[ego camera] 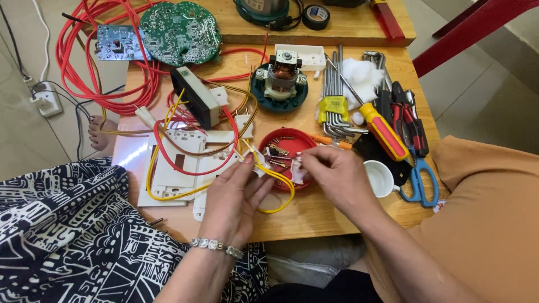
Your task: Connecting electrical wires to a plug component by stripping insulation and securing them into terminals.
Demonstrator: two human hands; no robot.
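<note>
Head view: left hand (pixel 234 196) pinches yellow insulated wire (pixel 273 175); right hand (pixel 335 174) grips small white plastic connector (pixel 297 168), both above round red plastic lid (pixel 287 140). Best keep connector over lid, catching loose parts.

Bright, even daylight; soft shadows, glare on the white plastic plate (pixel 130 151), sharp focus

Hands (pixel 281 179) on yellow wire (pixel 275 178)

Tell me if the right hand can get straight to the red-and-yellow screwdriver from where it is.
Probably yes: the screwdriver lies uncovered on the table just beyond the right hand, nothing between them, though its fingers are busy pinching a small white part.
</note>
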